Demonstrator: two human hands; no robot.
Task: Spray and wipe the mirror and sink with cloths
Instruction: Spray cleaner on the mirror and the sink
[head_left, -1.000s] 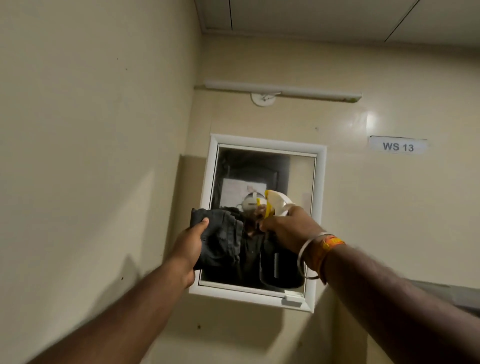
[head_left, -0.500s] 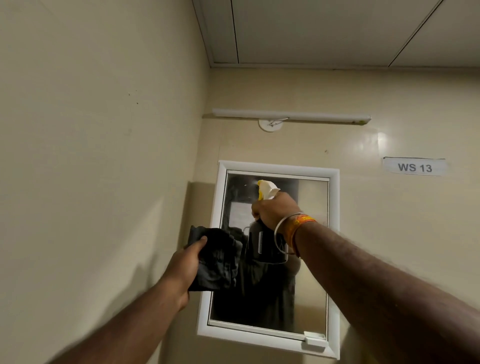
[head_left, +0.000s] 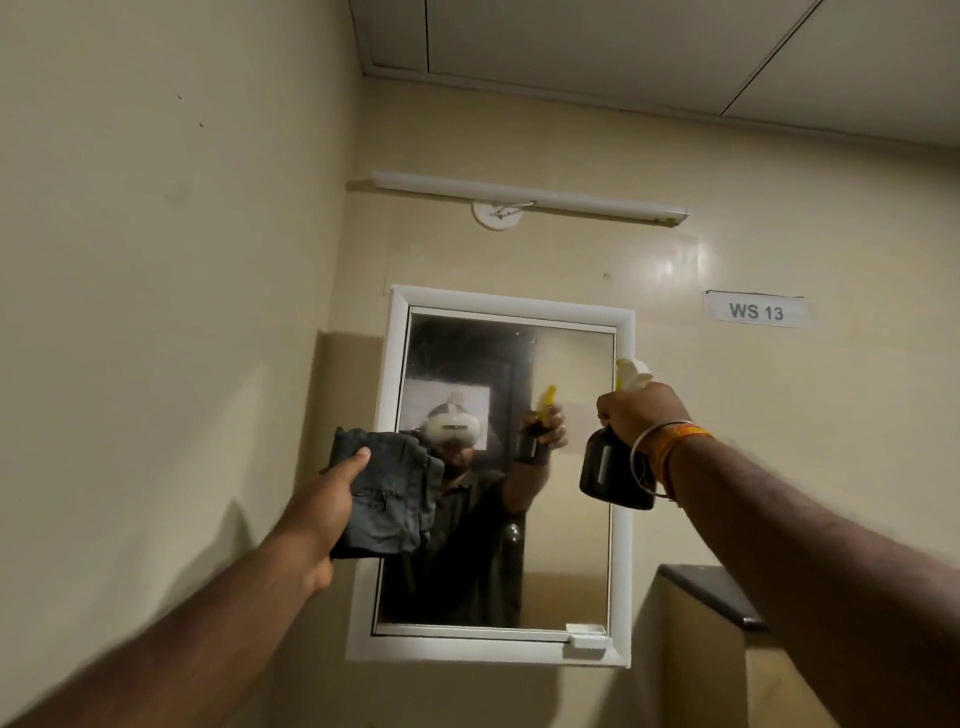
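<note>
Meanwhile, the spray bottle (head_left: 615, 470) had been carried out of the centre of the frame, where it was held before the glass half a second earlier, to the right of centre, over the right edge of the mirror (head_left: 566, 467). It was gripped by the right hand (head_left: 641, 413), whose fingers were curled round the neck under the white and yellow spray head; whether the trigger was being squeezed could not be told. At the left of centre the dark folded cloth (head_left: 387, 496) was held by the left hand (head_left: 324, 501), with the thumb laid across its front and the other fingers hidden behind it. It was kept over the left side of the frame of the mirror much as before; contact with the glass could not be judged.

A faint haze was seen on the upper glass, so spraying of the mirror was judged to be under way or nearly finished, and wiping with the cloth was judged the likely next step. The sink was not seen in the frame and was taken as not yet dealt with.
</note>
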